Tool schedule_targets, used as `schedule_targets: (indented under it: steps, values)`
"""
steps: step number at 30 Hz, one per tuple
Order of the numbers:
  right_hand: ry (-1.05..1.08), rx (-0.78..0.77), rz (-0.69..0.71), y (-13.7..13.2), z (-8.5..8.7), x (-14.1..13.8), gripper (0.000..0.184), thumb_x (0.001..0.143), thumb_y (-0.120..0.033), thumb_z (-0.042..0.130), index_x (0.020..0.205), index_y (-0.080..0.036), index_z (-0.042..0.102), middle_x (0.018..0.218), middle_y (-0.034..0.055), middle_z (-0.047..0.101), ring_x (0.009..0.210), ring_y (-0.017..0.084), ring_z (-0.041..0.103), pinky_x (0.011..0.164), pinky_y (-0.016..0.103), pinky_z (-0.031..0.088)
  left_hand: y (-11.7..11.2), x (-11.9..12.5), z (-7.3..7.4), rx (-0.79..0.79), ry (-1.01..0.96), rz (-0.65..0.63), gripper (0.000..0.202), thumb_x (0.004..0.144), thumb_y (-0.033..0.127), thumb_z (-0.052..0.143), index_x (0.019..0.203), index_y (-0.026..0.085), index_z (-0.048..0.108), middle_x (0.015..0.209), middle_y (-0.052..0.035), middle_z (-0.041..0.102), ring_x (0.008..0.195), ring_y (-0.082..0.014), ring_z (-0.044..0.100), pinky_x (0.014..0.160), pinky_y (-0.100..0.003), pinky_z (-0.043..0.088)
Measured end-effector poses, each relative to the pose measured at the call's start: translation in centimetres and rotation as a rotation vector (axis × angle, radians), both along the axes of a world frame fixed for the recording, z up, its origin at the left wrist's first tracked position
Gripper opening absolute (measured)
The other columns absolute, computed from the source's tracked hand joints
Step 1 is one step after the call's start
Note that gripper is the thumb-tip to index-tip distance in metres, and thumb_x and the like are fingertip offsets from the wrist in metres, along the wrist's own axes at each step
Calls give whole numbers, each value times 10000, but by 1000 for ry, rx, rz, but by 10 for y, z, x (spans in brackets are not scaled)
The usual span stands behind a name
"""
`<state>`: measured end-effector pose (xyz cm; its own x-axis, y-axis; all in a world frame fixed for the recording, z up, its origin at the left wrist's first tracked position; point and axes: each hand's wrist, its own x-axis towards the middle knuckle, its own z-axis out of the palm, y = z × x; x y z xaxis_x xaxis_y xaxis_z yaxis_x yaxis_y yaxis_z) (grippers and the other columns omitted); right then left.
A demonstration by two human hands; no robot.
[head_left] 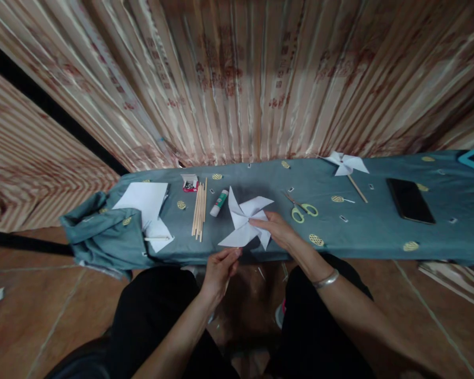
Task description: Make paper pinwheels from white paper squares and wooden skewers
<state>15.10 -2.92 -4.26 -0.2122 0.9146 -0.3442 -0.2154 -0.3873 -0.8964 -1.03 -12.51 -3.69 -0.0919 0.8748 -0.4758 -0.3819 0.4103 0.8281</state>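
A white paper pinwheel [245,220] lies at the front edge of the blue-clothed table [379,231]. My right hand [275,230] rests on it, with fingertips pinched at its centre. Just below the table edge, my left hand [220,268] is closed, pinching something thin under the pinwheel's lower blade; I cannot make out what. A silver bangle [326,279] is on my right wrist.
Wooden sticks [199,209], a glue stick [219,203], a small box of pins [189,183] and white paper sheets [146,202] lie to the left. Green-handled scissors [302,208], a finished pinwheel on a stick [346,166] and a black phone [410,200] lie to the right. Curtains hang behind.
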Motion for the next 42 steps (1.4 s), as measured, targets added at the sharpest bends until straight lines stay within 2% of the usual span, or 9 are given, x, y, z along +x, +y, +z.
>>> schedule_targets:
  steps: [6,13,20,24,30,33,37,40,42]
  values:
    - [-47,-1,33,1,10,-3,317,478,-289,864,735,-149,741,677,9,746,597,144,646,607,250,470,-2,4,5,-10,-66,40,459,395,443,919,641,100,740,461,30,517,401,-19,335,414,-186,171]
    - [-64,-44,64,3,24,1,319,462,-248,859,735,-138,737,656,8,731,558,133,618,556,244,443,0,7,1,-22,-168,45,463,414,399,926,690,77,741,677,-31,627,439,2,363,402,-173,171]
    - [-30,-52,63,0,14,4,328,493,-299,871,731,-119,733,654,38,734,584,150,651,601,255,473,1,4,-6,-77,-195,47,453,406,392,930,654,81,715,628,-9,612,440,-3,374,386,-160,170]
    - [-9,-61,27,3,7,2,323,475,-288,876,706,-118,727,623,32,721,547,150,644,563,253,462,3,4,-7,-89,-197,55,455,397,397,929,642,82,711,591,4,596,433,-9,384,380,-160,192]
    - [36,-28,-61,20,-4,3,283,491,-303,847,682,-154,701,614,28,711,560,175,655,578,289,506,8,1,0,-123,-250,78,399,475,320,912,745,85,737,725,-23,651,456,-14,438,382,-157,287]
    - [55,-13,-107,31,-7,11,242,514,-303,824,685,-190,695,641,22,723,594,190,667,632,317,539,18,-5,5,-85,-248,96,363,540,285,891,810,95,742,794,-35,673,497,-25,488,413,-153,356]
    - [81,1,-161,40,-10,25,185,569,-291,804,711,-238,697,716,21,744,705,221,699,753,363,561,49,-18,1,35,-88,41,366,596,211,851,930,119,732,945,-70,715,615,-79,613,555,-195,495]
    - [60,15,-196,40,-14,33,163,593,-291,798,709,-252,690,747,37,746,782,251,706,782,397,557,75,-29,-11,149,174,-38,439,638,169,797,1062,123,692,964,-77,709,715,-157,686,733,-320,568]
    - [30,29,-204,38,-16,36,168,596,-317,800,698,-248,685,744,45,742,789,259,703,778,406,552,86,-35,-17,262,400,-130,517,690,159,744,1195,130,639,1069,-117,695,944,-239,698,899,-413,546]
